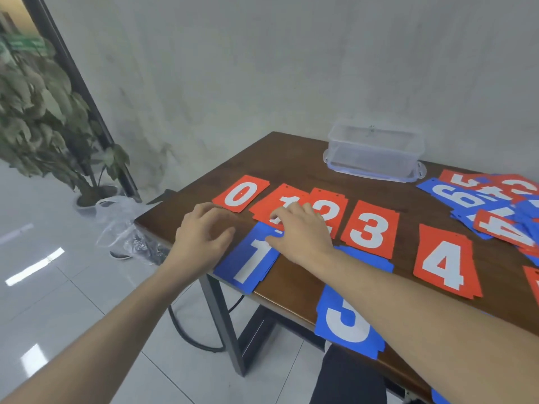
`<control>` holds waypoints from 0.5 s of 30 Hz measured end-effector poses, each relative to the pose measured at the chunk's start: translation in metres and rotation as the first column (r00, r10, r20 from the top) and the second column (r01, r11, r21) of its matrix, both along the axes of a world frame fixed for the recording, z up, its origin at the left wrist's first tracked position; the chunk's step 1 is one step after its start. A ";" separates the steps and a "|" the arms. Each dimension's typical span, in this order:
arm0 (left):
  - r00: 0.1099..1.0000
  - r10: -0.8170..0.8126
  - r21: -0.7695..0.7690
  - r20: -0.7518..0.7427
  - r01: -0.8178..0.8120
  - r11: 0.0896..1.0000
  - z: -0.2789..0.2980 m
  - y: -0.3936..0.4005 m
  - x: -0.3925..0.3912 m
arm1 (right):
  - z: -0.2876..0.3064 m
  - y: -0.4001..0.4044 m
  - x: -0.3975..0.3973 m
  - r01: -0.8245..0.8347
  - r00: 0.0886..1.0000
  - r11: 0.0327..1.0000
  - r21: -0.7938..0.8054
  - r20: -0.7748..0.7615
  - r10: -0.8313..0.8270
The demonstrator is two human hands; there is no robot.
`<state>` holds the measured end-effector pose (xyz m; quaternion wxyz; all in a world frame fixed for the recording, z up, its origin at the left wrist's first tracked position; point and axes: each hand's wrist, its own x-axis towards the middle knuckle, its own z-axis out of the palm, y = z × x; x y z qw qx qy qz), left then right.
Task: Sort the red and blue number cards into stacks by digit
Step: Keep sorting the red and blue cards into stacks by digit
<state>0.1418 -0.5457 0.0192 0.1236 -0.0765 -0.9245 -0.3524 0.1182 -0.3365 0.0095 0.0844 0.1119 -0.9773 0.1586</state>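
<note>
Brown wooden table (294,158), red and blue number cards (370,230), clear plastic box (374,153)

I see a clear plastic box (374,154) near the tabletop's (294,158) far edge, a potted plant (43,112) and a crumpled plastic bag (119,225) on the floor beyond its left corner.

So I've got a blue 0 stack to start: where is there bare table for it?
Bare wood lies between the red 0 and the clear box, and between the blue 3 and the red 4. The pile at far right is crowded.
</note>
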 end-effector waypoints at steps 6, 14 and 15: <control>0.997 -0.082 -0.051 0.010 0.082 0.995 0.006 0.033 -0.013 | 0.006 0.024 0.000 -0.030 0.997 0.994 -0.101 -0.068 0.023; 0.952 -0.305 -0.077 -0.032 0.302 0.950 0.011 0.132 -0.036 | 0.023 0.137 0.016 0.122 0.990 0.988 -0.098 -0.063 -0.128; 0.943 -0.332 -0.084 -0.032 0.328 0.941 0.012 0.149 -0.038 | 0.025 0.155 0.019 0.151 0.986 0.983 -0.099 -0.059 -0.158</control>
